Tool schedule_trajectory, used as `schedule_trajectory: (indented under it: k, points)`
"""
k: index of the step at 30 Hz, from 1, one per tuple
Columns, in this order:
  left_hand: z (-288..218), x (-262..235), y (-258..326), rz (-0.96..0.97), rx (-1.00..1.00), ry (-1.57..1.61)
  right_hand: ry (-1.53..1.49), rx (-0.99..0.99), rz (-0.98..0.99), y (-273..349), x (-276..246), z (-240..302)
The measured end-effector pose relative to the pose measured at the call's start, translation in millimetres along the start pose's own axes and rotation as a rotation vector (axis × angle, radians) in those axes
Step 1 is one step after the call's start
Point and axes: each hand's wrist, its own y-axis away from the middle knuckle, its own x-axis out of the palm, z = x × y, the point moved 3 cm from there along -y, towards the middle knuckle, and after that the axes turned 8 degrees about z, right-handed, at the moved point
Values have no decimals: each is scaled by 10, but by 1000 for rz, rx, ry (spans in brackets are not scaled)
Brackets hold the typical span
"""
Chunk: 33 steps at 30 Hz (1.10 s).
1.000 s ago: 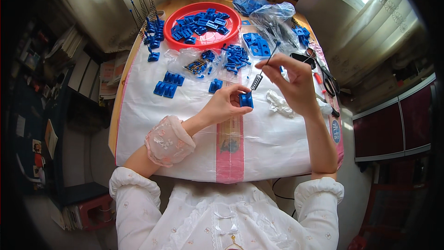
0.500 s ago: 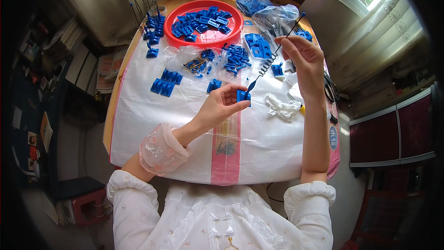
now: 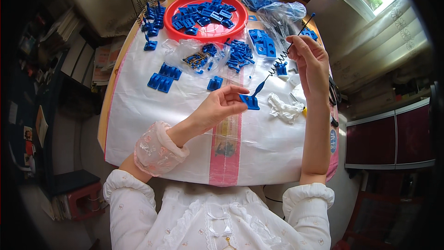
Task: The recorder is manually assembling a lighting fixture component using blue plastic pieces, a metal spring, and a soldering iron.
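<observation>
Between the thumb and fingers of my left hand [image 3: 216, 105] is the edge of a small blue plastic base [image 3: 252, 103]. A blue stem [image 3: 259, 89] rises at a slant from that base and runs into a black coiled spring wire [image 3: 277, 65]. Higher up, my right hand [image 3: 311, 62] pinches the wire near its straight end, which has a small blue bead [image 3: 313, 15] at its tip. The wire is stretched between both hands above the table. Close to my left hand a loose blue base [image 3: 215, 83] lies on the white sheet.
A red round tray [image 3: 172, 30] holds blue clips. Assembled pieces with springs [image 3: 149, 28] stand at the far left. Loose blue stems [image 3: 241, 54], joined blue bases [image 3: 160, 82], a crumpled white tissue [image 3: 284, 109], plastic bags [image 3: 282, 11] and scissors [image 3: 334, 92] also lie on the table.
The blue base has tipped to lie flatter in my left hand, and the stem leans further right. My right hand has shifted slightly right with the wire. The whole view has also shifted a little.
</observation>
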Motion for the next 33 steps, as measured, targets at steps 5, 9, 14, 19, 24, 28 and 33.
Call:
schedule_trajectory:
  k: [5, 9, 14, 19, 24, 28, 33]
  points:
    - [-29, 44, 17, -5, -24, -34, 50, 8, -5, 20, 69, 8]
    - [-12, 38, 11, -54, -92, 23, 73, -7, -6, 40, 111, 36]
    - [59, 17, 35, 1, -144, 148, 42, -26, -39, 24, 65, 37]
    - [97, 50, 31, 88, -145, 385, 17, 3, -52, 10, -39, 44]
    - [94, 38, 35, 80, -111, 530, -35, 73, 7, -22, -209, 7]
    - [128, 2, 32, 111, -132, 595, -44, 130, 41, -55, -290, -38]
    - [139, 7, 39, 163, -136, 680, -67, 195, 51, -75, -356, -142]
